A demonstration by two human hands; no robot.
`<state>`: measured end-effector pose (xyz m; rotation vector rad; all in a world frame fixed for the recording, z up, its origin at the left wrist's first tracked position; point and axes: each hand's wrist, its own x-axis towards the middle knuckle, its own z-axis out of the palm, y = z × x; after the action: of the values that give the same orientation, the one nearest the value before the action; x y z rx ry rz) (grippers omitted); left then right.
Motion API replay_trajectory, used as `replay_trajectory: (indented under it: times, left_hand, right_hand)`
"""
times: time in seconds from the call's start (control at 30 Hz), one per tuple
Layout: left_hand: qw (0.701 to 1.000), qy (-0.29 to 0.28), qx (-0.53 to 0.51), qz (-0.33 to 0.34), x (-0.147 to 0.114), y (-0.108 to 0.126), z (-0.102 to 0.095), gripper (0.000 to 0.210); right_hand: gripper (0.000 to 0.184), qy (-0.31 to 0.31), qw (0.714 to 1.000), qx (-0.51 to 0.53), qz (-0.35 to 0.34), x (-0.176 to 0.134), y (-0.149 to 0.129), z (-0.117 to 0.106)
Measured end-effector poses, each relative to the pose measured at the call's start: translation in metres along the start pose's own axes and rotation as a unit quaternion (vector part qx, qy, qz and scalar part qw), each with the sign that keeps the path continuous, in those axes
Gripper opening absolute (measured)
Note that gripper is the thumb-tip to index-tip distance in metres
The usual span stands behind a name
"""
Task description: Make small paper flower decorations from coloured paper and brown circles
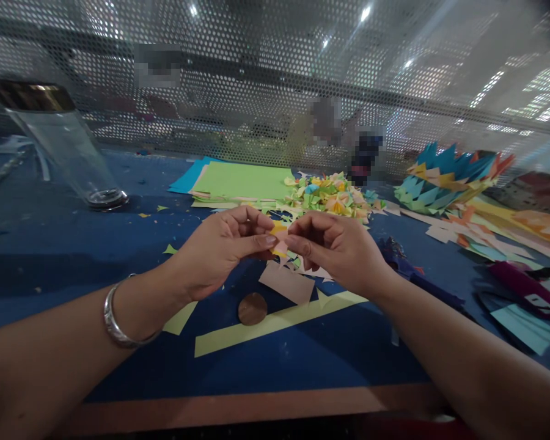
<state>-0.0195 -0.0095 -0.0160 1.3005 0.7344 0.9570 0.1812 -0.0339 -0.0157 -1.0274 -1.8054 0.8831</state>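
Note:
Between my two hands is a small folded paper piece in yellow and pale peach. My left hand pinches its left side with thumb and fingertips. On the other side, the thumb and fingers of my right hand pinch it too. Below them lie a peach paper scrap, a brown round disc and a long pale yellow paper strip. Just beyond my hands sits a heap of small folded paper pieces in several colours.
A clear bottle with a dark lid stands at the left. Green paper sheets lie at the back. A spiky paper crown and a purple item are at the right. Behind the blue table rises a perforated metal screen.

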Motion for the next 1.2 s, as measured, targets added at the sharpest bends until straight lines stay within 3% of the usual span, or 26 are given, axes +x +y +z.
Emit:
replay_trajectory:
  times: [0.43,0.9,1.2]
  left_hand:
    - [0.997,0.001,0.071,0.039,-0.0018,-0.0005,0.0010,0.021]
    - [0.997,0.001,0.068,0.045,-0.0048,0.0010,0.0021,0.019]
    - [0.999,0.023,0.043,0.023,-0.0081,0.0011,0.0074,0.035]
  right_hand:
    - [0.025,-0.009,1.000,-0.025,-0.009,-0.0002,0.0030,-0.0014]
    - [0.025,-0.006,0.998,-0.064,-0.023,-0.0005,0.0026,-0.0023]
    - [0.025,0.015,0.993,-0.110,-0.037,-0.0009,0.0017,-0.0017]
